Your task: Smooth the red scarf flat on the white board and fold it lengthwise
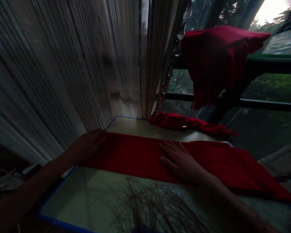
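Observation:
A long red scarf (133,157) lies folded in a flat band across the pale table (82,191), and its right end runs over the table's right edge. My left hand (92,144) rests on the scarf's left end, fingers stretched out toward the far side. Flat on the middle of the band, with fingers spread, is my right hand (177,158). Neither hand grips the cloth. Beyond the scarf, a second red scarf (184,123) with a fringed end lies bunched along the table's far edge.
A striped curtain (116,64) hangs at the left and behind the table. More red fringed cloth (215,61) drapes over a dark rail by the window (269,87). Strands of hair (150,204) hang into the near part of the view. Pale items (7,181) lie dimly at the lower left.

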A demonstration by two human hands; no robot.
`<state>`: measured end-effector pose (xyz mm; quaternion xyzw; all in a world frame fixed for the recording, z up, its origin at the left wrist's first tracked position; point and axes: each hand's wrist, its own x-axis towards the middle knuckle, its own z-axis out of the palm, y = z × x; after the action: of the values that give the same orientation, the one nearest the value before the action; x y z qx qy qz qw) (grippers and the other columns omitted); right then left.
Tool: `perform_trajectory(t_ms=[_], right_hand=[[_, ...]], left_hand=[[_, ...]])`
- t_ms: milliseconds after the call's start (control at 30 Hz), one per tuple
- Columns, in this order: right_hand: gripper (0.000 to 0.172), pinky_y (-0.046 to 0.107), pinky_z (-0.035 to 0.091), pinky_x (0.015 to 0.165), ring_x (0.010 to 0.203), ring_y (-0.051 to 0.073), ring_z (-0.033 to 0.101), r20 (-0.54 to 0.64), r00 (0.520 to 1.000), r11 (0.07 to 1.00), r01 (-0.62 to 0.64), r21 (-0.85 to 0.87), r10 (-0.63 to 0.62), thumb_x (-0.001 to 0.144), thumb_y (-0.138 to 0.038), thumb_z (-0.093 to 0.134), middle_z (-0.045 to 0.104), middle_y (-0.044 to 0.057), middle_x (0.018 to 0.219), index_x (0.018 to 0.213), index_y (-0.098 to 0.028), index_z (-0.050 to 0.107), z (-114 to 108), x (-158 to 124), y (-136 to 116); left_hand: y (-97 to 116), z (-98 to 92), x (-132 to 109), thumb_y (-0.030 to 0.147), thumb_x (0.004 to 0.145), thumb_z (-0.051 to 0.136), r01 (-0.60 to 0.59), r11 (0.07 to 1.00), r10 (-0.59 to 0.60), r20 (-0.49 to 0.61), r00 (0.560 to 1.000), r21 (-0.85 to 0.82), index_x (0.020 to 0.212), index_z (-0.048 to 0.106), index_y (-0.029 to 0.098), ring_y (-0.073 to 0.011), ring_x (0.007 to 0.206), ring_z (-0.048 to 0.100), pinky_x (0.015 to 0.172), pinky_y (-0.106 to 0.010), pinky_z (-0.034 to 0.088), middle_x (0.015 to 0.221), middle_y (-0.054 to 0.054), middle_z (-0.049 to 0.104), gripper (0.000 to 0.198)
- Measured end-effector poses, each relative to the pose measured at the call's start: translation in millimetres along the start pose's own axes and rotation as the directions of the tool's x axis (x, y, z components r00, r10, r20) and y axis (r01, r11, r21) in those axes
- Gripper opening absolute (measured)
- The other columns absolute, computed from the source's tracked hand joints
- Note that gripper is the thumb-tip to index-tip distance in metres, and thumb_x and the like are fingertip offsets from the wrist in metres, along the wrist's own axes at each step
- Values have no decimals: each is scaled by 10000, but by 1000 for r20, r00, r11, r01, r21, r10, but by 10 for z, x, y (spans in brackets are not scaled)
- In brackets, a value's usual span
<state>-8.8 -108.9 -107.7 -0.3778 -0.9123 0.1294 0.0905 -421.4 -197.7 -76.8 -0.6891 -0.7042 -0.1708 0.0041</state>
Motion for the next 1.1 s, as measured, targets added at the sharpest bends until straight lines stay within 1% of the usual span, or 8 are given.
perform_trajectory(t_ms=[33, 100, 200, 333, 500, 733, 933, 1100], right_hand=[[763, 603, 92, 1308, 1618, 290, 169, -2, 1000, 1000, -1, -5, 1, 1037, -681, 329, 303, 129, 1718, 1611, -184, 408, 2, -1, 3], [743, 599, 97, 1309, 1618, 282, 173, -7, 1000, 1000, -1, -11, 1, 1044, -663, 336, 307, 124, 1718, 1609, -188, 411, 8, 1, 14], [723, 586, 105, 1313, 1618, 274, 174, -12, 1000, 1000, -7, -15, 7, 1050, -647, 342, 299, 115, 1722, 1609, -195, 411, 16, 5, 29], [732, 573, 96, 1317, 1620, 272, 165, 0, 999, 999, -33, -12, 33, 1043, -656, 351, 283, 103, 1729, 1618, -206, 397, 8, 9, 37], [716, 570, 99, 1316, 1620, 274, 169, -1, 999, 999, -52, -1, 52, 1045, -642, 354, 281, 108, 1730, 1612, -209, 411, -30, 6, 36], [721, 562, 101, 1318, 1620, 279, 177, 11, 996, 996, -94, -1, 94, 1040, -623, 370, 282, 115, 1732, 1614, -187, 409, -35, 24, 81], [738, 542, 133, 1323, 1613, 268, 210, -9, 994, 994, -107, -28, 106, 1031, -632, 348, 315, 102, 1720, 1611, -182, 415, 32, 11, 152], [755, 521, 125, 1329, 1609, 256, 218, -6, 991, 991, -132, -20, 132, 1016, -658, 326, 311, 63, 1720, 1616, -206, 410, 79, 5, 184]], left_hand=[[86, 41, 65, 535, 1072, 314, -121, 993, 120, 28, 992, 5, 1465, 580, 121, -286, 1460, 479, 1256, -421, 307, 1537, -105, 573, 629], [162, 153, 225, 545, 1073, 319, -231, 973, 231, 56, 971, -2, 1492, 554, 129, -269, 1485, 450, 1266, -417, 293, 1564, -112, 546, 636], [69, 334, 464, 541, 1071, 306, -239, 970, 241, 85, 967, -33, 1504, 539, 135, -268, 1487, 453, 1259, -437, 311, 1576, -133, 527, 638], [-162, 470, 647, 577, 1033, 393, -246, 958, 258, 72, 963, -145, 1342, 677, 194, -286, 1414, 531, 1223, -436, 373, 1507, -108, 596, 568], [-307, 464, 749, 617, 941, 567, -173, 946, 198, 65, 978, -272, 1077, 740, 201, -269, 1119, 684, 1022, -366, 532, 1175, -87, 719, 471], [-287, 273, 870, 604, 909, 610, -110, 925, 182, 171, 968, -365, 1037, 757, 213, -235, 960, 722, 875, -295, 544, 1012, -34, 779, 437], [-307, 215, 965, 676, 818, 665, -41, 943, 120, 223, 967, -331, 883, 771, 192, -197, 738, 683, 614, -237, 463, 767, -12, 733, 499], [-458, 383, 1025, 722, 835, 605, 11, 974, 10, 93, 996, -226, 670, 643, 190, -159, 608, 575, 555, -243, 372, 609, 8, 601, 558]])
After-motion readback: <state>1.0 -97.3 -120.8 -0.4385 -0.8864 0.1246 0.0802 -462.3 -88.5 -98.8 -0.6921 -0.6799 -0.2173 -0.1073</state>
